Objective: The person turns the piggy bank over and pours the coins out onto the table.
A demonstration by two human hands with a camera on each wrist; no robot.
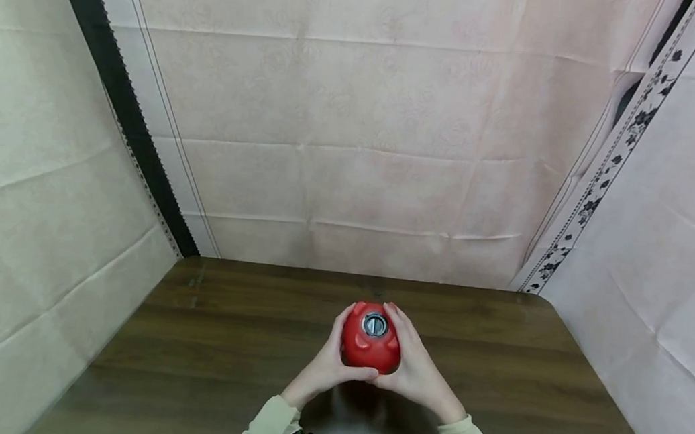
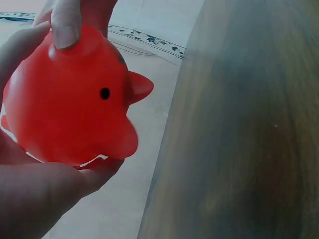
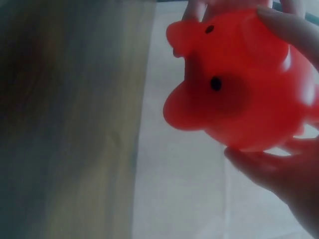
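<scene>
A red piggy bank [image 1: 369, 346] is held up between both hands over the wooden table. Its underside faces the head camera, showing a round metallic stopper [image 1: 374, 324] and short feet around it. My left hand [image 1: 334, 364] grips its left side, fingers curled along it and thumb across the near end. On the other side my right hand [image 1: 414, 371] grips it the same way, the two thumbs meeting. The wrist views show a pointed ear [image 2: 140, 87], a snout [image 3: 182, 109] and black dot eyes.
The brown wooden table [image 1: 224, 343] lies under the hands. Pale creased cloth [image 1: 355, 110] hangs behind it, with more cloth on both sides. A dark band [image 1: 131, 108] runs down the left corner, and a floral border [image 1: 618, 155] down the right.
</scene>
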